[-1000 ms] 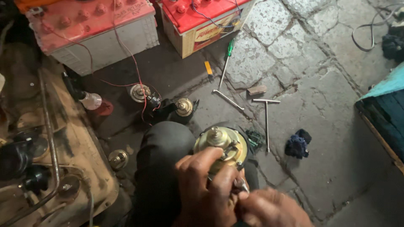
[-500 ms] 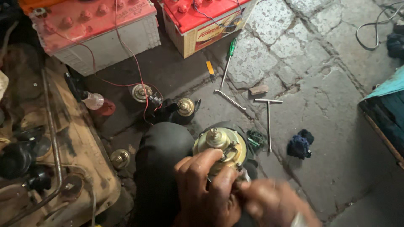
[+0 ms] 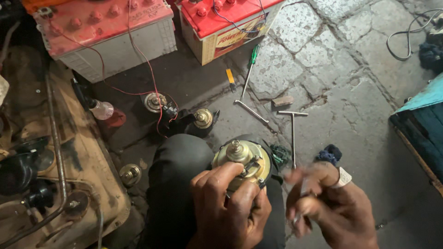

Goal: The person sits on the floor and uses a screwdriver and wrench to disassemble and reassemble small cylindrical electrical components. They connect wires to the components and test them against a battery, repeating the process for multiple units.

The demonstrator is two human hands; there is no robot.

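The stone-paved floor [image 3: 350,92] carried everything, and the round brass-coloured horn [image 3: 242,159], resting on the person's dark-trousered knee [image 3: 177,184], served as the landmark. Far above and to the left of the horn stood a large battery with a pink-red top [image 3: 106,32], thin red wires [image 3: 138,69] trailing down from it. Straight above the horn stood a second battery with a bright red lid [image 3: 221,25]. To the left of the horn lay a grimy tan metal housing [image 3: 78,161] with a bent rod across it. Far right of the horn showed the corner of a teal box [image 3: 422,120].

The left hand [image 3: 228,207] lay just below the horn, its grip clamped around the horn's lower rim, fingers curled over the edge. The right hand [image 3: 330,205] was to the lower right of the horn, apart from it and blurred; its grip was closed on a thin metal tool [image 3: 300,203], too blurred to name.

Just right of the horn stood a T-handle wrench [image 3: 292,133], and beyond that a dark blue rag [image 3: 328,154]. Above the horn lay a green-handled screwdriver [image 3: 249,69]. Above and left of the horn sat two smaller horn units [image 3: 202,118], one joined to the red wires. Lower left of the horn lay another small round disc [image 3: 130,174].
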